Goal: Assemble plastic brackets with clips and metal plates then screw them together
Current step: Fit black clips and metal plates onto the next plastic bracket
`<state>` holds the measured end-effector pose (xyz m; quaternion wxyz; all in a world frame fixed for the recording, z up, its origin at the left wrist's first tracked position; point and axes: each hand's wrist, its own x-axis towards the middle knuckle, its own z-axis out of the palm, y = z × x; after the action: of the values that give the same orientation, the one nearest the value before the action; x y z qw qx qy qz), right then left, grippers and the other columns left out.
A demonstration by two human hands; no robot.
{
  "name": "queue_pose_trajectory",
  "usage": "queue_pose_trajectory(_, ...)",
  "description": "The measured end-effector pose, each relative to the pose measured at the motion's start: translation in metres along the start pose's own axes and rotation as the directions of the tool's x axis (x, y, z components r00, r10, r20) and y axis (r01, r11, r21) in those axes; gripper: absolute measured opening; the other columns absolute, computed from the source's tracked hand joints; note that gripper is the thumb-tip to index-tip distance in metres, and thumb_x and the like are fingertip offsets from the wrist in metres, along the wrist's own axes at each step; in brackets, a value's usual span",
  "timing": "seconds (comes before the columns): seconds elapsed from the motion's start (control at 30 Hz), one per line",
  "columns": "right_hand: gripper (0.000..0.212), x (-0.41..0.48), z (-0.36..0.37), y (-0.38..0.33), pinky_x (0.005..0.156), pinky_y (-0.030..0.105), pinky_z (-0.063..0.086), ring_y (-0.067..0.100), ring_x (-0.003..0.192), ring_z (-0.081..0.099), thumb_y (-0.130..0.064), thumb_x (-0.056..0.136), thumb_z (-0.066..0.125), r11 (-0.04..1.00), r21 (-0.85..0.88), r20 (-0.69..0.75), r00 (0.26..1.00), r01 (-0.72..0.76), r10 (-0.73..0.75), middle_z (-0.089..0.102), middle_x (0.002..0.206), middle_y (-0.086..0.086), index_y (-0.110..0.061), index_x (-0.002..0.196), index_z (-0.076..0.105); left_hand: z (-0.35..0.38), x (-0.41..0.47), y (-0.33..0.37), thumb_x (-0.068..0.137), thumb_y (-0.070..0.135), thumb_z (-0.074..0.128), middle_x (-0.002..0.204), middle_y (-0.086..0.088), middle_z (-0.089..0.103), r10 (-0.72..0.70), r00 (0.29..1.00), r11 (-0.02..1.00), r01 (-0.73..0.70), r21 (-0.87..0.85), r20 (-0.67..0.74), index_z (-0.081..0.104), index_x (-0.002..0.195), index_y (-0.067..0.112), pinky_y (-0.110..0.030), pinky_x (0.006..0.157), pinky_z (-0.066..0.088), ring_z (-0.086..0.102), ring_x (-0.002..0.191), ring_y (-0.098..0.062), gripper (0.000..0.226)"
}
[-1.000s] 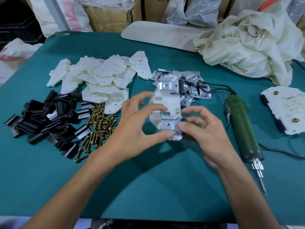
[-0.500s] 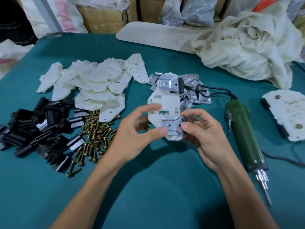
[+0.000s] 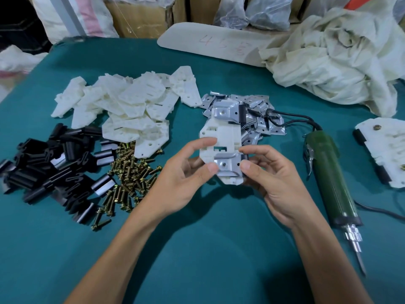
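White plastic bracket [image 3: 221,137] is held over the teal table [image 3: 197,249] between your hands — your left hand [image 3: 182,183] pinches its left edge, your right hand [image 3: 274,178] grips its right edge, both thumbs on the near silver metal plate [image 3: 228,166]. A green electric screwdriver [image 3: 328,178] lies on the table just beside your right hand.

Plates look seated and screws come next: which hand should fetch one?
Left, probably. The screws lie just left of the left hand; the right hand would cross the bracket, and sits nearer the driver.
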<state>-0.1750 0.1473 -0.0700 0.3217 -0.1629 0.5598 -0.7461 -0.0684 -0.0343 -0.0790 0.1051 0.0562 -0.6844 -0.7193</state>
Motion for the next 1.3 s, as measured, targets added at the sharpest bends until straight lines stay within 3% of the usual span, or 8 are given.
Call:
queue_pose_trajectory(0.1,0.028,0.000,0.003,-0.001,0.069,0.021,0.057,0.008,0.077,0.068,-0.028,0.071,0.083,0.999,0.033,-0.001,1.000,-0.016,0.016,0.071,0.084,-0.002,-0.028,0.099,0.080,-0.003,0.005,0.000,0.095,0.034,0.061,0.106,-0.005,0.072,-0.126,0.985,0.979,0.104,-0.175,-0.118,0.047,0.143,0.039,-0.025,0.079,0.054,0.066,0.089,-0.017,0.050)
queue_pose_trajectory(0.2,0.036,-0.002,0.004,-0.002,0.073,0.023,0.059,0.013,0.084,0.071,-0.025,0.074,0.087,0.999,0.028,0.030,0.999,-0.025,0.024,0.074,0.092,0.003,-0.025,0.109,0.079,-0.007,0.006,0.001,0.092,0.028,0.060,0.110,-0.015,0.073,-0.283,0.955,0.908,0.238,-0.346,-0.086,0.058,0.134,0.011,-0.026,0.069,0.055,0.066,0.086,-0.021,0.045)
queue_pose_trajectory(0.33,0.061,-0.006,0.001,-0.003,0.094,0.031,0.058,0.024,0.109,0.071,-0.014,0.072,0.086,0.997,-0.083,0.093,0.996,0.003,0.005,0.074,0.123,0.008,-0.022,0.130,0.068,-0.012,0.004,0.000,0.093,0.023,0.061,0.098,-0.016,0.072,-0.307,0.950,0.841,0.241,-0.485,-0.059,0.064,0.120,0.006,-0.024,0.063,0.057,0.066,0.074,-0.017,0.032)
queue_pose_trajectory(0.43,0.057,-0.006,0.003,-0.003,0.092,0.026,0.056,0.019,0.108,0.071,-0.010,0.075,0.081,0.989,-0.140,0.079,0.997,0.036,-0.025,0.074,0.122,0.006,-0.022,0.129,0.067,-0.013,0.004,0.002,0.089,0.020,0.063,0.094,-0.019,0.069,-0.344,0.937,0.792,0.256,-0.555,-0.058,0.060,0.120,0.004,-0.023,0.059,0.059,0.070,0.067,-0.018,0.035)
queue_pose_trajectory(0.93,0.051,-0.006,-0.002,-0.001,0.090,0.024,0.056,0.013,0.101,0.071,-0.030,0.068,0.090,0.993,-0.114,0.102,0.994,0.042,-0.031,0.078,0.112,0.005,-0.031,0.117,0.077,-0.017,0.002,0.002,0.088,0.020,0.066,0.101,-0.027,0.058,-0.393,0.919,0.751,0.298,-0.589,-0.037,0.050,0.135,-0.002,-0.022,0.054,0.059,0.071,0.062,-0.019,0.054)
queue_pose_trajectory(1.13,0.065,-0.009,-0.009,-0.007,0.094,0.020,0.052,0.011,0.115,0.066,-0.032,0.064,0.087,0.973,-0.225,0.094,0.995,0.045,-0.024,0.074,0.119,-0.004,-0.034,0.127,0.070,-0.014,0.003,0.004,0.085,0.019,0.072,0.081,-0.014,0.068,-0.370,0.924,0.813,0.271,-0.515,-0.098,0.055,0.093,0.010,-0.023,0.055,0.057,0.071,0.065,-0.022,0.020)
queue_pose_trajectory(1.2,0.072,-0.014,-0.008,-0.013,0.103,0.020,0.047,0.007,0.125,0.059,-0.045,0.062,0.092,0.874,-0.468,0.052,0.992,0.128,-0.117,0.067,0.128,-0.012,-0.040,0.129,0.066,-0.008,0.002,0.003,0.083,0.016,0.075,0.075,-0.010,0.066,-0.363,0.914,0.866,0.259,-0.428,-0.181,0.050,0.090,0.012,-0.024,0.054,0.055,0.070,0.066,-0.024,0.026)
queue_pose_trajectory(1.3,0.061,-0.018,0.008,-0.014,0.110,0.013,0.029,0.004,0.132,0.045,-0.055,0.074,0.077,0.426,-0.846,0.206,0.934,0.321,-0.293,0.054,0.133,-0.019,-0.044,0.132,0.060,0.007,-0.002,0.003,0.089,0.019,0.075,0.078,-0.007,0.073,-0.339,0.904,0.917,0.255,-0.307,-0.261,0.049,0.097,0.011,-0.026,0.054,0.054,0.069,0.065,-0.022,0.028)
